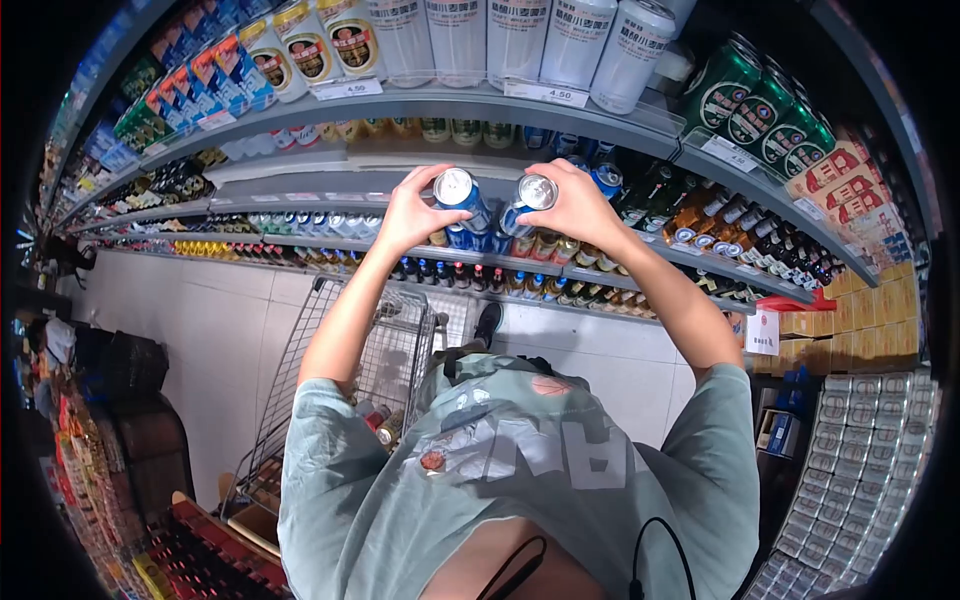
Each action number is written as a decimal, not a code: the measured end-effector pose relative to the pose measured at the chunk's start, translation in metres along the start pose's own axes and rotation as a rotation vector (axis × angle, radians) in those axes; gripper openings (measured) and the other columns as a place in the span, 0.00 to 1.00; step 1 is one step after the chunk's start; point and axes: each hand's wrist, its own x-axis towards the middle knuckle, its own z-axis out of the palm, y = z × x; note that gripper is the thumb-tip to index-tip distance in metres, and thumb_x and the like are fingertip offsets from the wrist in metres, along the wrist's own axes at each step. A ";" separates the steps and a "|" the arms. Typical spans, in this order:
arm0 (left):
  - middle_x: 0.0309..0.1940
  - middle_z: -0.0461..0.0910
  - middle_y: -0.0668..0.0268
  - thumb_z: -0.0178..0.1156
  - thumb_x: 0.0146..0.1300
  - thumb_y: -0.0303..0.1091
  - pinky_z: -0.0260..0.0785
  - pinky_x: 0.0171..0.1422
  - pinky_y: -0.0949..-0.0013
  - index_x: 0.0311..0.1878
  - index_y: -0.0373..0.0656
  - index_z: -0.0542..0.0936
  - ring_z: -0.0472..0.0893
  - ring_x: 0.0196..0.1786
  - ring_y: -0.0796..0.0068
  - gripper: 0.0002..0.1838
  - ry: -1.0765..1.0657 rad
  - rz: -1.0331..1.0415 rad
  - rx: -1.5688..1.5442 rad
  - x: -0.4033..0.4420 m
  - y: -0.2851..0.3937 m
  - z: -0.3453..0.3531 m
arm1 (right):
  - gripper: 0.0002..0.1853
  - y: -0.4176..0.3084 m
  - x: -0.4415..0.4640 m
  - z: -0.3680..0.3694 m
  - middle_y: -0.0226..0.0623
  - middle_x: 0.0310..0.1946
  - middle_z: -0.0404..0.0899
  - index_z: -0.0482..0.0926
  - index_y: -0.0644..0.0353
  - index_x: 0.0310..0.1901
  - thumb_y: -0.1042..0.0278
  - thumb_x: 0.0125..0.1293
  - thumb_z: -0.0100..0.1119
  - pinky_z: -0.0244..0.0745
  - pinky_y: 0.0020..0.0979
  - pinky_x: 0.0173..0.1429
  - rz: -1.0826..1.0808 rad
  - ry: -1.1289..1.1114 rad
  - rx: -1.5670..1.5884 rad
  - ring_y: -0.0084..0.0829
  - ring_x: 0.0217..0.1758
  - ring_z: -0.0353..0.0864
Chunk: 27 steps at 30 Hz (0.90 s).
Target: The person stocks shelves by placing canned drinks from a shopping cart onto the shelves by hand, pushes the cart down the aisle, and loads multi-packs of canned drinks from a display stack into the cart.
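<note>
My left hand [418, 212] is wrapped round a blue beer can [478, 214], its silver lid facing up. A second blue can [512, 216] with a silver top is gripped by my right hand [575, 205]. Both cans are upright, side by side with a small gap between them, in front of the shelf [330, 185] below the top row. Bottles and cans on the lower shelves show beneath them. Whether either can touches the shelf, I cannot tell.
Tall white beer cans [515, 40] line the top shelf, with green cans [735, 85] at right. A wire shopping cart [380, 345] holding a few cans stands at my left. Stacked can packs [860, 460] are at lower right, yellow boxes [870, 325] behind them.
</note>
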 end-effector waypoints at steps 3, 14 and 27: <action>0.53 0.80 0.59 0.81 0.39 0.32 0.74 0.62 0.64 0.58 0.37 0.79 0.81 0.57 0.65 0.38 -0.064 0.099 -0.009 0.050 -0.005 0.010 | 0.36 0.016 0.024 -0.008 0.49 0.48 0.80 0.80 0.65 0.52 0.55 0.42 0.81 0.77 0.40 0.56 0.007 0.033 -0.051 0.49 0.51 0.81; 0.58 0.79 0.59 0.80 0.44 0.31 0.73 0.62 0.67 0.64 0.35 0.73 0.78 0.57 0.71 0.41 -0.394 0.099 -0.045 0.132 -0.068 0.043 | 0.39 0.060 0.087 0.002 0.50 0.54 0.81 0.73 0.67 0.60 0.45 0.55 0.72 0.74 0.40 0.60 0.358 -0.315 -0.236 0.48 0.57 0.80; 0.53 0.81 0.57 0.79 0.45 0.39 0.68 0.65 0.63 0.57 0.36 0.79 0.79 0.55 0.63 0.35 -0.552 0.113 -0.043 0.154 -0.102 0.060 | 0.40 0.109 0.090 0.041 0.52 0.57 0.78 0.74 0.61 0.62 0.42 0.54 0.71 0.68 0.44 0.65 0.174 -0.241 -0.259 0.49 0.60 0.76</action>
